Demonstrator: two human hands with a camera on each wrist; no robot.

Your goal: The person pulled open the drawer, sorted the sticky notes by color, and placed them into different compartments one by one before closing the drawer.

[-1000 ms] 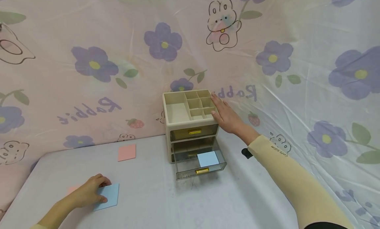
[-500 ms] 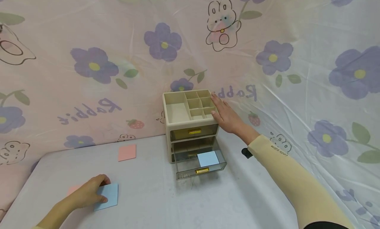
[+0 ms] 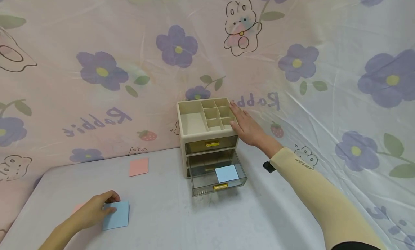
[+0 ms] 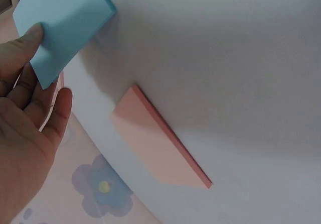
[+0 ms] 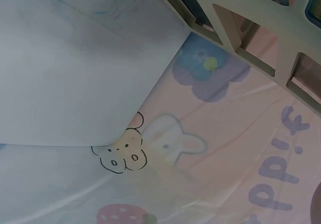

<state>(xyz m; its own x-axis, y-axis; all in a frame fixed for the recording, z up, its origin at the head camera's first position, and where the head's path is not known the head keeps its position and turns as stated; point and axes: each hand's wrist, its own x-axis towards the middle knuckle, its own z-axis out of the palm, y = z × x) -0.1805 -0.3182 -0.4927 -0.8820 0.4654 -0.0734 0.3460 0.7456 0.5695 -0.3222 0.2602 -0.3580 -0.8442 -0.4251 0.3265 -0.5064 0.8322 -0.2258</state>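
Note:
At the left of the table my left hand (image 3: 94, 209) pinches a blue sticky note pad (image 3: 116, 217), thumb on its upper face. In the left wrist view the blue pad (image 4: 65, 23) overhangs the white surface, with fingers behind it. My right hand (image 3: 248, 125) rests with extended fingers on the right top edge of a cream desktop drawer organizer (image 3: 191, 136). Its clear lower drawer (image 3: 202, 189) is pulled out and holds another light-blue pad (image 3: 227, 173). The right wrist view catches the organizer's cut-out side (image 5: 235, 20), while the right hand is nearly out of that view.
A pink sticky note pad (image 3: 138, 167) lies towards the back of the white table (image 3: 162, 214). Another pink pad (image 4: 155, 138) lies beside the left hand, mostly hidden by it in the head view. A flowered curtain (image 3: 136, 34) hangs directly behind the organizer.
The left thumb has shifted up the blue pad, towards its upper part. The right hand, organizer and drawer stay put.

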